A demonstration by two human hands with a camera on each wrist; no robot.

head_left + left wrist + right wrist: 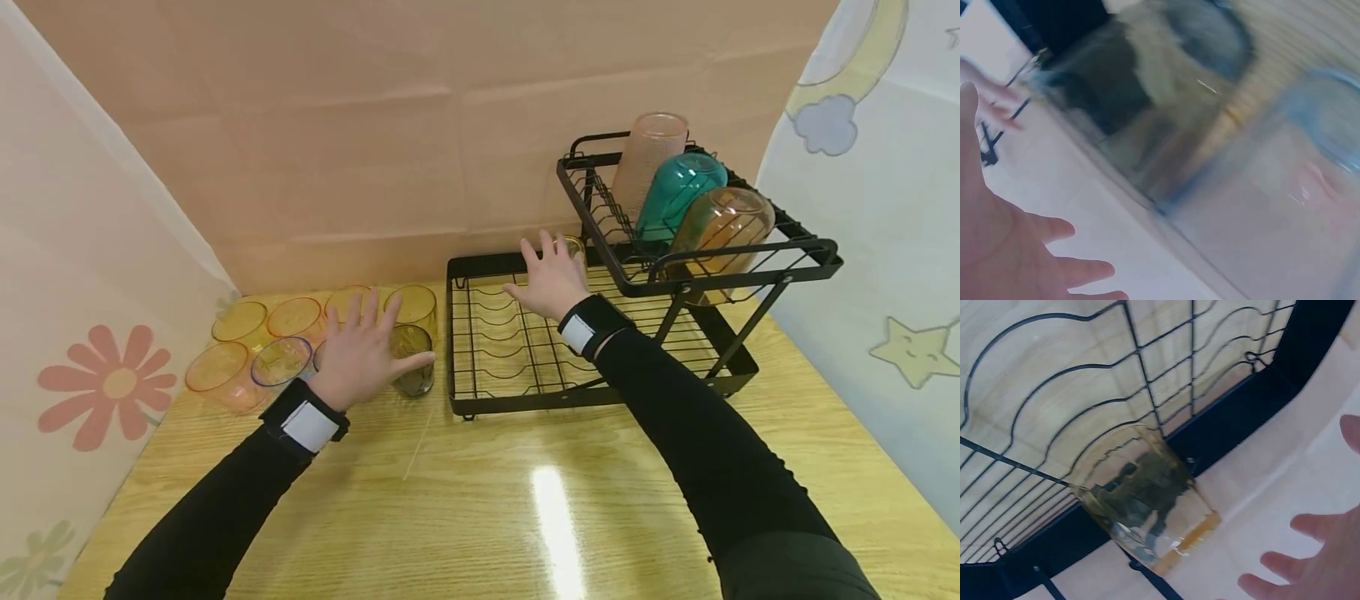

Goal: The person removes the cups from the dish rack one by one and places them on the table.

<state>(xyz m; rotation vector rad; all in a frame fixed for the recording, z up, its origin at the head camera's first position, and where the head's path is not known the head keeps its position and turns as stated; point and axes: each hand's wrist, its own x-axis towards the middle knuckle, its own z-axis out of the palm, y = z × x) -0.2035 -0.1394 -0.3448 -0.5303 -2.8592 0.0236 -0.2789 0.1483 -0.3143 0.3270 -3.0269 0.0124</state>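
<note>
My left hand (356, 358) is held over a group of coloured glasses on the left of the table, fingers spread and holding nothing. Just right of it stand a dark grey glass (414, 379) and a yellow glass (422, 304). In the left wrist view, a blurred dark glass (1166, 131) appears beyond the palm. My right hand (557, 285) hovers over the lower tier of a black dish rack (540, 403), also with spread fingers and nothing in them. Behind it, a yellowish clear glass (1147, 500) sits upside down at the rack's back edge, apart from the fingers.
The upper tier (750, 250) overhangs the right side, carrying a pink glass (651, 154), a teal glass (678, 196) and an amber glass (723, 225). Left of the rack stand an orange-rimmed glass (225, 387), a blue-rimmed glass (281, 367) and others. Paper-covered walls enclose the table.
</note>
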